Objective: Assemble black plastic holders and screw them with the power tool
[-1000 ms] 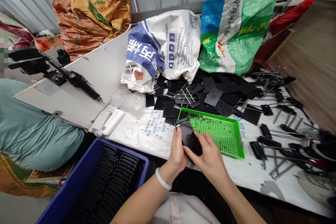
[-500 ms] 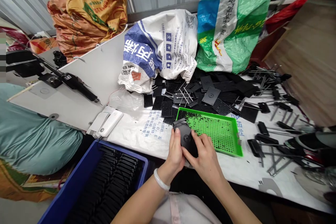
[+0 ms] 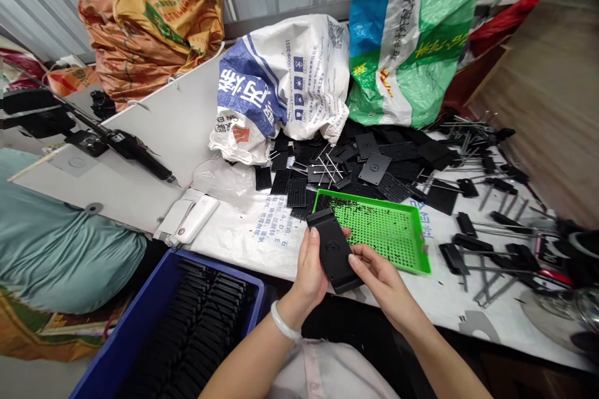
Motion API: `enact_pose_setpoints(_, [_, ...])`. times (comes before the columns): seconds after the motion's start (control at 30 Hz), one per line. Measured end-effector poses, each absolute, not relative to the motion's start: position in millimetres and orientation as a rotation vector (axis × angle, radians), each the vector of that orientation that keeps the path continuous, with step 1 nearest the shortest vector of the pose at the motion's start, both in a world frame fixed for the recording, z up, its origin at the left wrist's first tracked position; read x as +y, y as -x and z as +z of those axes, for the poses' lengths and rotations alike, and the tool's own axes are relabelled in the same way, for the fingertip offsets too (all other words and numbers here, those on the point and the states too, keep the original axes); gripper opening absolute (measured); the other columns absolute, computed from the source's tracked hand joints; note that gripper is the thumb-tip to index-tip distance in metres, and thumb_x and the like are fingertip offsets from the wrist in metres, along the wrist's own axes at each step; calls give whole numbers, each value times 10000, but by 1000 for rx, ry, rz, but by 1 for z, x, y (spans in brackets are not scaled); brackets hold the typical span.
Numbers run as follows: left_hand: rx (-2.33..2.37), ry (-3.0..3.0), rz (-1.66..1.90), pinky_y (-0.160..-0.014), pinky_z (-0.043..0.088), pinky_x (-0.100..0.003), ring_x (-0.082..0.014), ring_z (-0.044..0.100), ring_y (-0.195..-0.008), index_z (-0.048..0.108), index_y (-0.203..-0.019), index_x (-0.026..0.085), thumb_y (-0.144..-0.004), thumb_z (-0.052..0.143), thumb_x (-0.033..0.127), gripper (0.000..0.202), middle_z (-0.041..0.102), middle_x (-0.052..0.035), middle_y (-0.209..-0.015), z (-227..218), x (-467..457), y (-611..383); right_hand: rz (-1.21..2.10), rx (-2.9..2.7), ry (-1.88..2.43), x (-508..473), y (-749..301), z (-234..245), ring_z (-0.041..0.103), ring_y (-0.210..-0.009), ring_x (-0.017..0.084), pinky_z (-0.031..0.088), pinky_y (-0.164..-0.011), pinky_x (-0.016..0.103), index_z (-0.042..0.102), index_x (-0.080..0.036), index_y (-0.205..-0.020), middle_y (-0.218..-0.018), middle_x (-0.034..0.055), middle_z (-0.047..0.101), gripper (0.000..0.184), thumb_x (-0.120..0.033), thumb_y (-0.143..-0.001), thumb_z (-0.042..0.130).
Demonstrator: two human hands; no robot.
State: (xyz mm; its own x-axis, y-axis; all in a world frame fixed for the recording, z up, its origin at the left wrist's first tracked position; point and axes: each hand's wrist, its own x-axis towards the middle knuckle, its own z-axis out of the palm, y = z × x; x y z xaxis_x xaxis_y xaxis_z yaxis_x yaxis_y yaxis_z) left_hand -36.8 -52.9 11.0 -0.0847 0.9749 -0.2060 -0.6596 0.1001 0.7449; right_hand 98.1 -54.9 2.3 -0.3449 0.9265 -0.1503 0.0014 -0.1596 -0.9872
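Note:
A flat black rectangular plastic part (image 3: 333, 250) with a round ringed mark on its face is held between both hands above the table's front edge. My left hand (image 3: 311, 265) is closed round its left side, thumb on the face. My right hand (image 3: 379, 274) pinches the lower right edge with thumb and fingers. Just behind them lies a green perforated tray (image 3: 397, 234) with many tiny black pieces, mostly at its far left end. Beyond the tray spreads a heap of black plates (image 3: 374, 168) with some metal rods on top.
A blue crate (image 3: 259, 299) of stacked black parts stands at lower left. An electric screwdriver (image 3: 140, 153) rests on a white board (image 3: 187, 106) beside a white device (image 3: 191, 221). Black-ended rods (image 3: 468, 262) lie at right. A white sack (image 3: 309, 75) and green sack (image 3: 421, 43) stand behind.
The black part has tilted so its whole face shows. My right hand has shifted right and down along it, from its upper side to its lower right edge.

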Motion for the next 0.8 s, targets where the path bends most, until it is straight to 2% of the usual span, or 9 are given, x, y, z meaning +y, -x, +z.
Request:
enact_pose_setpoints(0.27, [852, -435, 1474, -862, 527, -423, -270, 690, -944, 623, -1041, 161, -903, 523, 506, 385, 736, -111, -942, 13, -53, 36, 1552, -1352, 1103, -58, -94, -3, 616, -838, 208, 519, -816, 360, 589, -183, -1043, -895, 58, 643, 347, -493, -888, 580])
enact_pose_setpoints(0.4, [830, -399, 1466, -902, 507, -455, -287, 684, -972, 627, -1057, 162, -862, 570, 537, 426, 733, -120, -961, 13, -55, 35, 1548, -1346, 1118, -58, -93, -2, 628, -874, 220, 524, -833, 370, 595, -187, -1037, -963, 77, 659, 356, -512, -896, 562])
enact_pose_setpoints(0.63, [794, -371, 1440, -982, 461, -445, -278, 658, -1061, 613, -1111, 163, -887, 562, 479, 391, 730, -116, -1004, 10, -57, 34, 1512, -1372, 1128, -55, -94, -4, 635, -922, 216, 527, -857, 354, 591, -193, -1028, -1030, 78, 657, 326, -493, -921, 526])
enact_pose_setpoints(0.73, [817, -336, 1440, -955, 475, -455, -291, 670, -1021, 631, -1095, 128, -887, 534, 532, 464, 724, -144, -1016, 8, -56, 33, 1219, -1520, 1286, -58, -91, -5, 622, -861, 226, 541, -809, 390, 558, -183, -1106, -964, 84, 624, 375, -503, -912, 528])
enact_pose_setpoints(0.8, [835, -327, 1468, -954, 473, -449, -288, 671, -1013, 638, -1105, 118, -890, 524, 541, 488, 720, -148, -1030, 6, -55, 32, 872, -1665, 1396, -62, -87, -4, 592, -931, 262, 528, -836, 437, 506, -168, -1216, -1019, 110, 576, 504, -511, -861, 604])
